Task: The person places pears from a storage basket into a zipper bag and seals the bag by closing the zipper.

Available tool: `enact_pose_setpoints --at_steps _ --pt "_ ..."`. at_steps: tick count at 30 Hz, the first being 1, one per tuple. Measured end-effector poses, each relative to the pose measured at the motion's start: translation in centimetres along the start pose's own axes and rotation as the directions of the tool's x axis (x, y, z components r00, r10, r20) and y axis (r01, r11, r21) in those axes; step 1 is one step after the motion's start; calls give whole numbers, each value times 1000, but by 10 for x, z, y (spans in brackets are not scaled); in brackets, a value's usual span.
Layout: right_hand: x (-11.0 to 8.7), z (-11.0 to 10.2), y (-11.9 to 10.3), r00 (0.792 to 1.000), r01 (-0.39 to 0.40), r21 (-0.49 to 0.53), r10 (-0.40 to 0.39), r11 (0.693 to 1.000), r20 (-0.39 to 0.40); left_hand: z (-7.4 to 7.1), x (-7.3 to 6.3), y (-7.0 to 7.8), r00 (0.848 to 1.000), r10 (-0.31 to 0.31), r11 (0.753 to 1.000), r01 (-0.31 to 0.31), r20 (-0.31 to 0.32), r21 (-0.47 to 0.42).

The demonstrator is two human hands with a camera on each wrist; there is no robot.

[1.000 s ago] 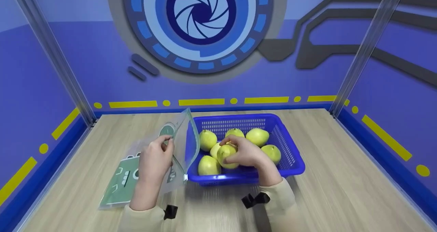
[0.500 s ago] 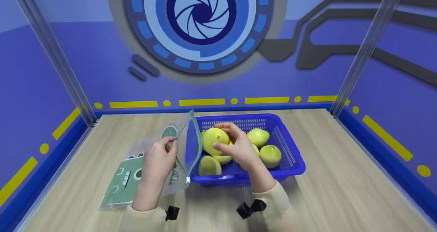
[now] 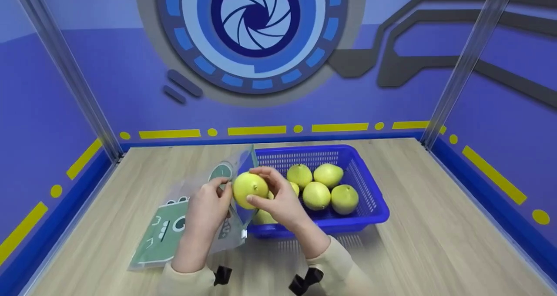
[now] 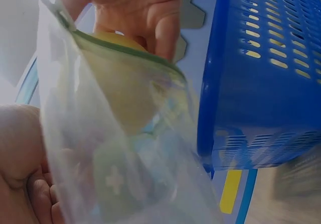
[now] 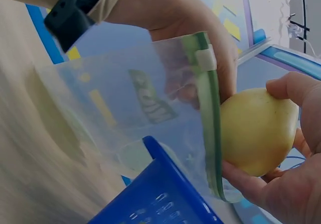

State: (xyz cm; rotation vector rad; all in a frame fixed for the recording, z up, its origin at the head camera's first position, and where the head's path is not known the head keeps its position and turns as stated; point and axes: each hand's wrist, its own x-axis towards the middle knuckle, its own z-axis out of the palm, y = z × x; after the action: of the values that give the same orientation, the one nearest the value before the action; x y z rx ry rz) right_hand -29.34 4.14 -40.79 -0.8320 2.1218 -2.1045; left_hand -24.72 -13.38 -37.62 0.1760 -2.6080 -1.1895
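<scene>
My left hand (image 3: pixel 208 206) pinches the rim of a clear zip bag (image 3: pixel 233 239) and keeps its mouth spread. The bag has a green zip strip and a white slider (image 5: pixel 205 59). At that mouth, my right hand (image 3: pixel 280 202) grips a yellow-green pear (image 3: pixel 249 187) between thumb and fingers. In the right wrist view the pear is against the green strip; through the plastic in the left wrist view, part of it shows. Behind and right of the hands, a blue basket (image 3: pixel 370 191) holds several more pears (image 3: pixel 316 196), some partly hidden by my right hand.
A green panel with a cartoon face (image 3: pixel 159 239) lies on the wooden table (image 3: pixel 426 243) at left; whether it belongs to the same bag, I cannot tell. The basket's left end stands close to the bag. Blue-purple walls (image 3: pixel 391 109) enclose the table.
My right hand has lifted a pear from the basket and carried it left to the bag's mouth. My left hand and the bag have shifted slightly right.
</scene>
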Motion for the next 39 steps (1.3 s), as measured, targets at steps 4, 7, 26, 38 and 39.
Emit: enact_pose_setpoints --at_steps 4,7,26,38,39 --pt "0 5 4 999 4 -41 -2 999 32 -4 -1 1 1000 0 1000 0 -28 6" --pt "-1 9 8 998 21 -82 -16 996 57 -7 -2 2 999 24 1000 -23 -48 13" --pt "-3 18 17 969 205 -293 -150 934 198 -12 -2 2 997 37 999 -35 -71 26" --pt "-4 13 12 970 190 -253 -142 949 195 -16 -2 1 998 -38 999 39 -56 2" --pt "-4 13 12 970 191 -254 -143 948 194 -16 -2 1 998 -40 999 40 -58 -1"
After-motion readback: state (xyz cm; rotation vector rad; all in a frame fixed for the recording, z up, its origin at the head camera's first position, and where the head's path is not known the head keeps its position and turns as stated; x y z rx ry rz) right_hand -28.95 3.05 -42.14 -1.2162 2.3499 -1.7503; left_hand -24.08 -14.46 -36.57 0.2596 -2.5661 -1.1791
